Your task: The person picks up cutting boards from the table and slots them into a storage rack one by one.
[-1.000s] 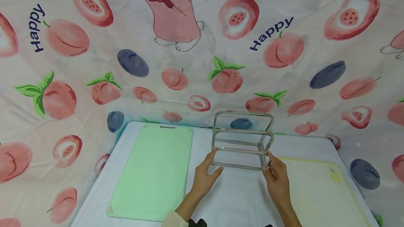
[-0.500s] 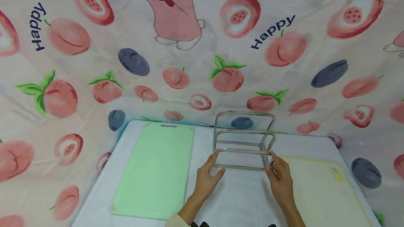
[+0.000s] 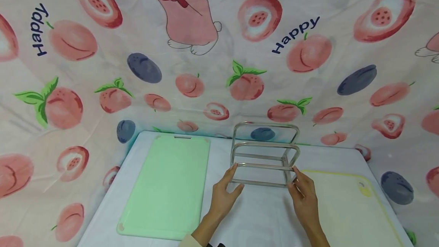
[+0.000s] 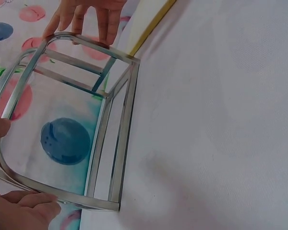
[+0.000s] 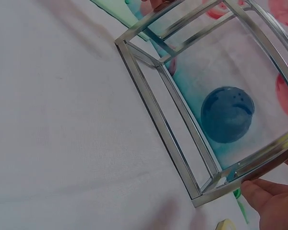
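A silver metal rack (image 3: 264, 167) with rounded upright loops stands on the white tabletop, towards the back. My left hand (image 3: 223, 197) holds its front left side, the index finger up at the end of the front loop and the thumb spread apart. On the front right side, my right hand (image 3: 305, 201) grips the frame between fingers and thumb. In the left wrist view, left fingers (image 4: 36, 203) lie along one side of the rack. The right wrist view has my right thumb and fingers (image 5: 273, 199) against the opposite side. Some fingers are hidden behind the bars.
Left of the rack lies a pale green cutting board (image 3: 168, 186). A cream cutting board (image 3: 350, 205) with a yellow edge lies to the right, partly behind my right hand and forearm. A peach-printed cloth (image 3: 205, 60) hangs behind and beside the white table (image 3: 253, 216).
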